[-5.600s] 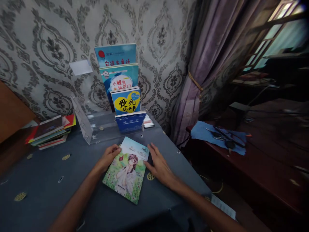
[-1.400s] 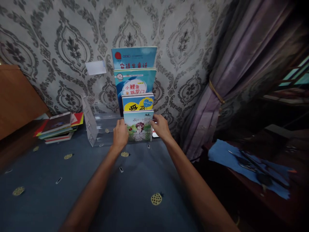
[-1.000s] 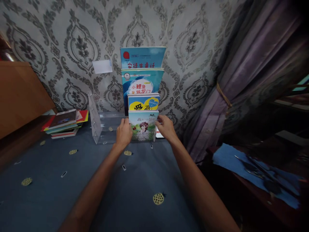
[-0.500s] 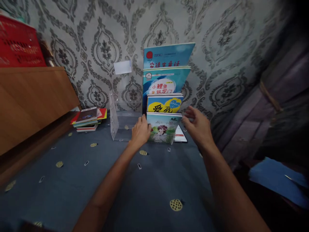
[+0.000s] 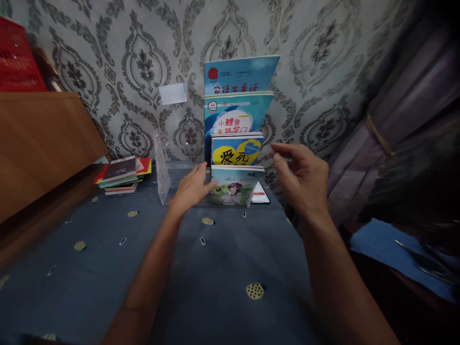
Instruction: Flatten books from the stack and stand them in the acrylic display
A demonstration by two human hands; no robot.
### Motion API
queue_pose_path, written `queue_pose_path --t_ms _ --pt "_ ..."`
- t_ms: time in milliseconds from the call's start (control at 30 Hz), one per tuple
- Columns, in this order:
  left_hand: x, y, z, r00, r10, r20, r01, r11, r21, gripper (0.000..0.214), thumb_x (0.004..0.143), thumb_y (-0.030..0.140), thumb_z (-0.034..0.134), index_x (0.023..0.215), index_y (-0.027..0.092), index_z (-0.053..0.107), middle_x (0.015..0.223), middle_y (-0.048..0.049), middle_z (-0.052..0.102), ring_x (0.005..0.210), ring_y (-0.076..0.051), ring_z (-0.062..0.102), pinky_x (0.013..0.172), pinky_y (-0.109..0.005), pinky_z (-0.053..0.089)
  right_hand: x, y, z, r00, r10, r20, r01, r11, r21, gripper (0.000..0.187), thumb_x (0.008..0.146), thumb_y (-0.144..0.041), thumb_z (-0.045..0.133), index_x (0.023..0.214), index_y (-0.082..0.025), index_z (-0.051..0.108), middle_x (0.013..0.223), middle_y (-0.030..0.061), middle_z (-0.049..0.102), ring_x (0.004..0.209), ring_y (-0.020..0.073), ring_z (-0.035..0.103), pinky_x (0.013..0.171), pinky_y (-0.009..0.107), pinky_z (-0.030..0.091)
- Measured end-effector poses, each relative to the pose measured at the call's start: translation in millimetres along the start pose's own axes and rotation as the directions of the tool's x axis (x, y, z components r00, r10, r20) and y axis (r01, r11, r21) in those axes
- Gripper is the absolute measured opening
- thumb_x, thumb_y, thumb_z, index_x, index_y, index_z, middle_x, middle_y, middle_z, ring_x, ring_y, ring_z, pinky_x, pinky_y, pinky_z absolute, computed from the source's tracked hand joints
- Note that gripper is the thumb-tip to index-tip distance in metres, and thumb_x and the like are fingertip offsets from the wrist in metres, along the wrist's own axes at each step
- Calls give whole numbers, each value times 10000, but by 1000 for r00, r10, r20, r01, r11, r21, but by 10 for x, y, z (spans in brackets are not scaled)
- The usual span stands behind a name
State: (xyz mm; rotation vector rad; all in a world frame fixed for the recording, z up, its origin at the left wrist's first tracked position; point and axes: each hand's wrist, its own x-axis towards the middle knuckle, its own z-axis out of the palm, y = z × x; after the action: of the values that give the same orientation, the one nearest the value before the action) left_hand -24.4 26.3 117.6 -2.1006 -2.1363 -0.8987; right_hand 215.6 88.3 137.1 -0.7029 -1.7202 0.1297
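Note:
A clear tiered rack [image 5: 162,177] stands against the wall, its right half filled with books stepped from low front to high back. At the front is a green book with a drawn figure [image 5: 233,189]; behind it come a yellow and blue book [image 5: 235,151], a teal book [image 5: 239,112] and a tall blue book [image 5: 242,74]. My left hand [image 5: 192,189] is open beside the front book's left edge, thumb close to its cover; contact is unclear. My right hand [image 5: 304,177] hovers right of the books, apart from them, fingers loosely bent with nothing between them.
Left of the rack lies a pile of thin books [image 5: 122,175] on the patterned blue cloth [image 5: 172,297]. A wooden cabinet [image 5: 43,143] bearing a red box [image 5: 17,57] borders the left. A phone-like slab [image 5: 260,192] lies behind the rack's right end; a curtain [image 5: 345,167] hangs at right.
My left hand has loosened from the front book's left side and its fingers have spread. My right hand has drawn away to the right. The view has shifted slightly right.

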Motion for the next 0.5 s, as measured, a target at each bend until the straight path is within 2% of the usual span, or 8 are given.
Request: queue_pose_path --t_ms 67,133,200,233,300,367,433,500 --pt "-7 -176 -182 999 -31 40 31 999 7 401 957 434 535 1269 198 623 1199 -102 712 1066 -249 672 887 -344 525 -13 -116 -16 999 9 46 -12 998 57 279 991 -347 519 1168 -254 713 993 56 761 890 214 726 796 368 604" --pt "-22 -393 -390 985 -165 46 161 983 84 363 980 455 462 1030 196 711 975 -75 747 956 -242 689 843 -332 519 -38 -243 1 989 -8 149 -8 994 107 272 990 -348 532 1163 -249 716 923 43 769 835 210 733 776 364 602" --pt "-34 -637 -573 933 -347 -98 360 905 225 386 981 449 433 928 195 718 919 -84 742 965 -267 682 833 -348 510 -84 -382 69 943 -73 325 27 989 144 264 981 -346 547 1151 -248 724 930 40 778 841 217 736 756 351 596" --pt "-33 -766 -641 888 -425 -178 460 840 288 376 973 446 442 931 195 719 951 -105 741 1003 -292 673 847 -371 507 -123 -454 128 895 -117 430 49 985 166 258 981 -336 543 1139 -253 729 959 38 783 861 219 736 757 345 590" --pt "-12 -1030 -716 805 -515 -293 592 721 360 392 969 447 433 1026 176 711 1083 -171 724 1085 -352 648 887 -442 501 -243 -591 296 742 -227 630 97 967 234 251 980 -286 532 1131 -259 732 1052 37 781 939 219 731 797 330 573" --pt "32 -1299 -719 791 -510 -336 611 682 402 408 966 363 422 1211 124 643 1275 -243 648 1200 -393 592 943 -504 486 -431 -702 515 569 -305 764 137 951 278 232 986 -238 529 1104 -242 729 1032 44 777 917 211 724 816 322 545" --pt "84 -1570 -681 792 -511 -333 610 660 438 482 942 331 468 1341 72 547 1409 -299 544 1317 -428 500 1024 -579 431 -674 -764 752 426 -334 841 179 942 284 188 986 -216 546 1056 -221 720 947 47 759 834 204 703 754 307 520" --pt "123 -1837 -639 810 -508 -293 585 660 471 560 943 374 493 1410 66 478 1495 -315 461 1407 -439 408 1099 -660 331 -937 -771 970 367 -328 870 217 940 263 152 990 -216 557 1029 -205 704 964 63 735 847 206 680 770 317 510"
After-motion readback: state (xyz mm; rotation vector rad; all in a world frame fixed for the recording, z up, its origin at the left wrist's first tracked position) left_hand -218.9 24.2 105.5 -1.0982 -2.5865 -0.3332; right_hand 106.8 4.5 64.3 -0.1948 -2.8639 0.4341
